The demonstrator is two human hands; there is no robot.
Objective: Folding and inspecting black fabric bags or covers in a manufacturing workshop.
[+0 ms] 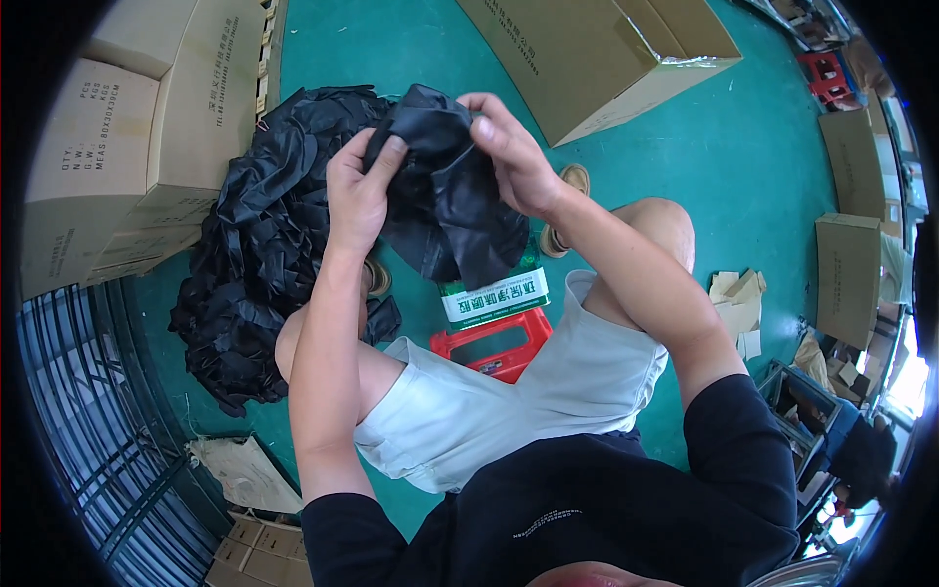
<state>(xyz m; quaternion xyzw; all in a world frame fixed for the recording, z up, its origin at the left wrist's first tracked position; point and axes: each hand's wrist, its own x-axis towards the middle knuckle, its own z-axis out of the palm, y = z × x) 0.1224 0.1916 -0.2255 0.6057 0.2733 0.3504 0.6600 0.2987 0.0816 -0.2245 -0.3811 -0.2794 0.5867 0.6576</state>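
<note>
A piece of smooth black sheet material (445, 186), leather-like and creased, hangs between my two hands over the gap between my knees. My left hand (360, 186) pinches its upper left edge, with the thumb on top and the fingers behind. At its upper right edge is my right hand (518, 157), thumb and fingers bent round the border. Left of my hands a big loose heap of similar black pieces (264, 235) lies on the green floor. Under the hanging piece stands a green and white can (497, 301), its upper part hidden. A red plastic frame-like object (533, 338) sits just nearer me.
Large cardboard boxes (186, 108) stand at the far left, and another long carton (597, 59) is beyond my hands. More cartons (846, 279) line the right side. Torn cardboard pieces (738, 303) lie right of my knee. Dark metal racking (108, 440) is at the lower left.
</note>
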